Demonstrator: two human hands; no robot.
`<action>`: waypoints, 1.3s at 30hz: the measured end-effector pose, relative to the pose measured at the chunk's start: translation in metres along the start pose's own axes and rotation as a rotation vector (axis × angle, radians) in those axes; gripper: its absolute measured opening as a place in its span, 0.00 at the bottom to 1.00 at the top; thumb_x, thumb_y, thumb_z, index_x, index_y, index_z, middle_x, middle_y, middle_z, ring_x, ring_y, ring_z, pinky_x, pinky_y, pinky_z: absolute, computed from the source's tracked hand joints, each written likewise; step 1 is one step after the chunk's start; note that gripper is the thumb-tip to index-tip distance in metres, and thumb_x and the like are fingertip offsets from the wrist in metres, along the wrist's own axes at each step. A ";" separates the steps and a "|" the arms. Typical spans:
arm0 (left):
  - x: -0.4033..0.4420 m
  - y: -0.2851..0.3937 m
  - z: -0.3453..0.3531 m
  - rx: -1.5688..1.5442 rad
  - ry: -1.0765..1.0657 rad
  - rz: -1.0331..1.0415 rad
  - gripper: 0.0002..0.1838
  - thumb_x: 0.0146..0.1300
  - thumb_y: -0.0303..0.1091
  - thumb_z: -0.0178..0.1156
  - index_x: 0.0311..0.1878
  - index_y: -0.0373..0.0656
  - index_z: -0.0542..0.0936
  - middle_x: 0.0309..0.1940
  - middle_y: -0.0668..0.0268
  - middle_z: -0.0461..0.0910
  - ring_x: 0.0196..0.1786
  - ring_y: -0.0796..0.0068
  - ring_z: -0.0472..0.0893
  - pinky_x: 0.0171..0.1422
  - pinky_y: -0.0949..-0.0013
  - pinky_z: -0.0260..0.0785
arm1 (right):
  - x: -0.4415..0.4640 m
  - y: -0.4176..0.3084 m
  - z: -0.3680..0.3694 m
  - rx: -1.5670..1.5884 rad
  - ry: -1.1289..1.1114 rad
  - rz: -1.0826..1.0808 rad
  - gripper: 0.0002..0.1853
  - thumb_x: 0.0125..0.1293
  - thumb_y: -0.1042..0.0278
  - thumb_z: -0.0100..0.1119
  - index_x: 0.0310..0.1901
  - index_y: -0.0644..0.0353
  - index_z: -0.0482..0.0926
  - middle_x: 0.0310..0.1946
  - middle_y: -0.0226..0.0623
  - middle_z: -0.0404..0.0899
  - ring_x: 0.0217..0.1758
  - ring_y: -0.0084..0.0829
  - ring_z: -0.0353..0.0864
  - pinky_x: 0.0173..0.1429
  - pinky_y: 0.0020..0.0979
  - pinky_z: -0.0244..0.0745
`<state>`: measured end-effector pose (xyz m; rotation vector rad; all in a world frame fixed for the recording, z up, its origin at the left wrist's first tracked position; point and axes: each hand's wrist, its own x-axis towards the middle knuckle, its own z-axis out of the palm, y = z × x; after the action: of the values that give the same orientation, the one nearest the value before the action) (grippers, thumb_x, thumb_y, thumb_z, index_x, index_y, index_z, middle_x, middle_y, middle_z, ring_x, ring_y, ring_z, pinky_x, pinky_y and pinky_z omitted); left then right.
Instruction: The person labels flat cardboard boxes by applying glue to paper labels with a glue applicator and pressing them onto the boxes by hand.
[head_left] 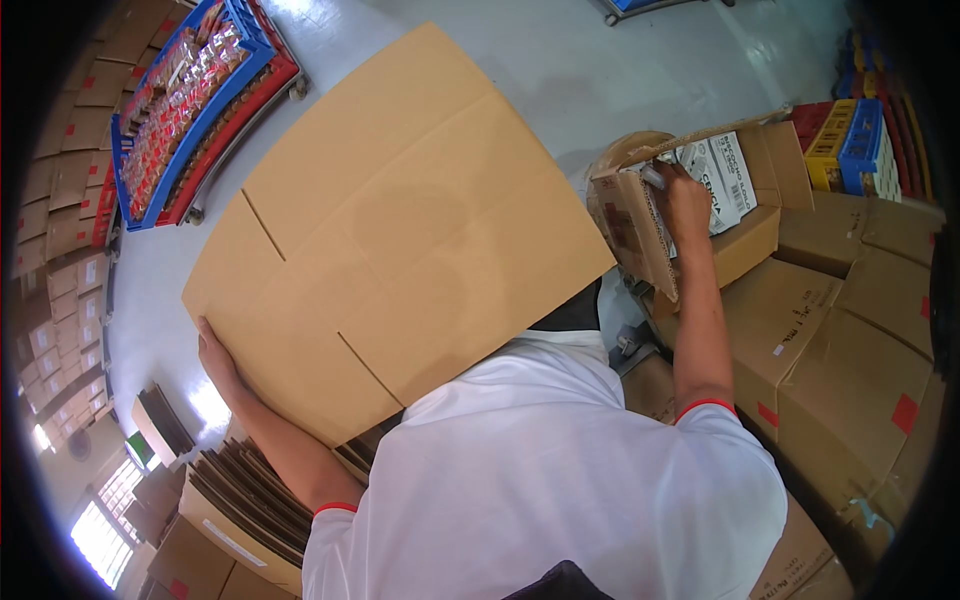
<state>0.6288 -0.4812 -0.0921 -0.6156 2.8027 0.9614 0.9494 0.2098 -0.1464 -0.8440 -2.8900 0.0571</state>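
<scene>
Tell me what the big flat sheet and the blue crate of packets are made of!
The big flat sheet looks like dull brown cardboard, with fold creases and cut slots. The blue crate is probably smooth plastic, given its even colour.

White short-sleeved shirt with thin red cuff edging, bare forearms and bare hands.
Up the arm from the left hand (217, 358), past the bare forearm, a narrow red band (338, 507) rims the sleeve; a matching red edge (706, 404) sits above the right hand's (686, 208) elbow. Between the arms, the plain white shirt (560, 460) hangs loose, softly creased near the hem. Beyond that hem, nearer the right hand, black clothing (572, 312) shows. Farthest from both hands, a black angular shape (562, 583) is too cropped to identify.
</scene>
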 end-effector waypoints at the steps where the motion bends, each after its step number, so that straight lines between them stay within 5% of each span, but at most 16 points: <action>1: -0.001 0.001 0.000 -0.001 0.006 -0.006 0.44 0.79 0.69 0.43 0.74 0.35 0.75 0.65 0.50 0.83 0.64 0.55 0.83 0.69 0.59 0.73 | 0.000 -0.001 -0.001 -0.007 -0.001 0.014 0.15 0.58 0.73 0.68 0.49 0.57 0.87 0.46 0.43 0.88 0.41 0.50 0.90 0.45 0.48 0.85; 18: 0.000 -0.004 0.000 -0.060 0.008 0.008 0.42 0.79 0.68 0.47 0.72 0.35 0.77 0.62 0.51 0.85 0.62 0.56 0.84 0.67 0.59 0.74 | -0.004 0.004 0.002 0.053 0.022 0.000 0.16 0.57 0.73 0.69 0.48 0.54 0.87 0.47 0.39 0.88 0.42 0.48 0.90 0.47 0.46 0.86; 33: -0.003 0.002 0.000 0.011 0.029 0.027 0.43 0.79 0.69 0.44 0.71 0.34 0.78 0.62 0.49 0.84 0.63 0.53 0.83 0.68 0.57 0.73 | 0.000 0.010 0.000 0.090 -0.071 -0.016 0.24 0.56 0.76 0.69 0.57 0.51 0.86 0.55 0.39 0.86 0.47 0.50 0.89 0.50 0.49 0.85; 39: 0.001 -0.003 0.002 0.004 0.017 0.026 0.43 0.79 0.69 0.43 0.71 0.34 0.77 0.63 0.49 0.83 0.64 0.52 0.83 0.69 0.57 0.73 | 0.002 0.000 -0.007 0.156 -0.019 0.121 0.23 0.62 0.66 0.70 0.60 0.54 0.83 0.51 0.46 0.87 0.48 0.53 0.89 0.51 0.50 0.84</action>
<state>0.6295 -0.4828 -0.0955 -0.5909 2.8341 0.9592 0.9486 0.2105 -0.1391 -0.9919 -2.8032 0.2996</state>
